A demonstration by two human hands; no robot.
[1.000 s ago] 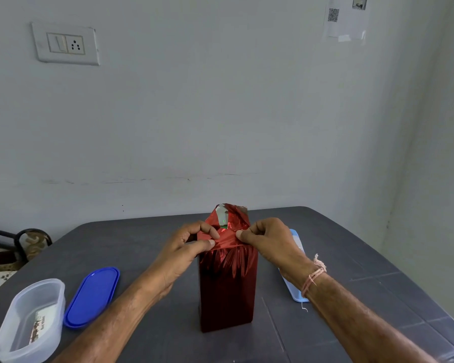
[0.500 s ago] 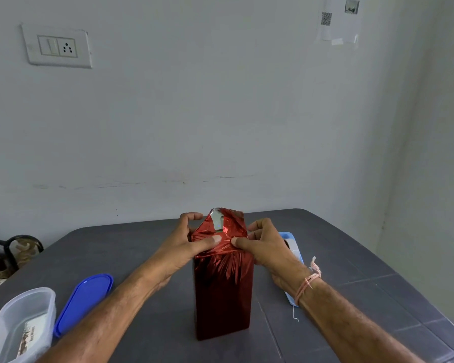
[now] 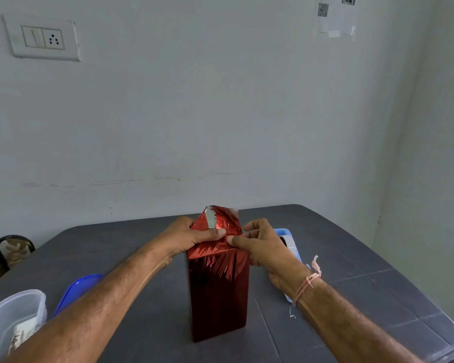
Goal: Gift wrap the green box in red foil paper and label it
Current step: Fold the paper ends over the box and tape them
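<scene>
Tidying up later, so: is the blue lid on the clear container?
No, the blue lid lies flat on the table beside the open clear container.

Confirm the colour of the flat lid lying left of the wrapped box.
The lid is plain solid blue, with no pattern; it shows in the head view, lower left.
</scene>
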